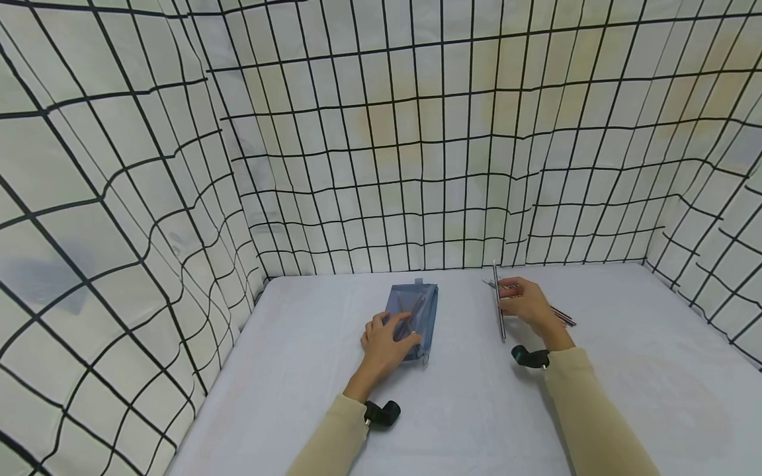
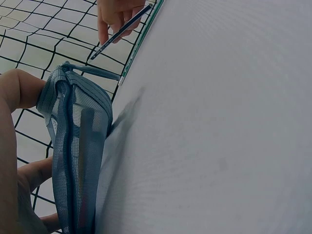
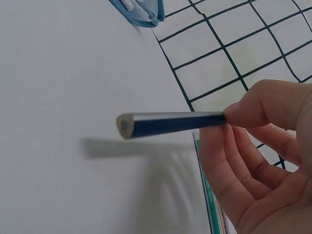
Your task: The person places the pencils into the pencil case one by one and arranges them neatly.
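Note:
A blue mesh zip pouch (image 1: 426, 322) lies on the white table, with a few slim items showing through its mesh. My left hand (image 1: 383, 342) holds the pouch by its left side, fingers spread along it; the left wrist view shows the zipper edge of the pouch (image 2: 83, 146). To the right, my right hand (image 1: 528, 305) pinches a dark blue pencil (image 3: 170, 125) between thumb and fingers, above the table. The pencil's flat, unsharpened end faces the right wrist camera. Under the right hand lie several loose pencils (image 1: 564, 317), partly hidden by it.
A white cloth covers the table (image 1: 464, 410). Black grid netting (image 1: 381, 165) over white sheeting stands along the back and both sides. A dark wrist camera (image 1: 383, 414) sits at the left wrist and another camera (image 1: 530, 357) at the right.

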`<state>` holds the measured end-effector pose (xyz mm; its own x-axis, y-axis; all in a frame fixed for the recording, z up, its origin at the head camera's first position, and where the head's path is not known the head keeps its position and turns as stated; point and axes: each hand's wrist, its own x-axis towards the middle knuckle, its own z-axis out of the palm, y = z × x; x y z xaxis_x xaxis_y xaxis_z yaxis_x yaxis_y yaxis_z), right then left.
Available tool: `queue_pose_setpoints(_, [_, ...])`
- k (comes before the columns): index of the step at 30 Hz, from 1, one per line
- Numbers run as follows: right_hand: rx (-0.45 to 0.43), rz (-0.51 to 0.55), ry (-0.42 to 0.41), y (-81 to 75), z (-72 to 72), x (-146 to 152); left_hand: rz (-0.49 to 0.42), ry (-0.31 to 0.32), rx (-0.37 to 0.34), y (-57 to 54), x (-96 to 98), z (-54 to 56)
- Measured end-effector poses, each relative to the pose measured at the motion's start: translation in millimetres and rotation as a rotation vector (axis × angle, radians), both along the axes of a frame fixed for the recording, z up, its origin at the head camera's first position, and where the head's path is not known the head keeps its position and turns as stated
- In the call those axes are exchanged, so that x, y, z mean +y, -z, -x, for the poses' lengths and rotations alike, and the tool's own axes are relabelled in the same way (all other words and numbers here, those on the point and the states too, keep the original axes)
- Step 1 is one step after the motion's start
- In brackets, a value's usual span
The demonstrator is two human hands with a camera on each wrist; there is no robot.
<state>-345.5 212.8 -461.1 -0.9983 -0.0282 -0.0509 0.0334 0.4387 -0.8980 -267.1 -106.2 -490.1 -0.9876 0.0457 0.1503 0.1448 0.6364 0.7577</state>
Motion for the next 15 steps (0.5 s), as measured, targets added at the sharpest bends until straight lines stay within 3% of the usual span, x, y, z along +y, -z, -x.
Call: queue_pose_setpoints(15, [-0.014,0.081,-0.032,9.5,3.2,-31,0.002,0.001,0.003,1.5,-0.3,0.3])
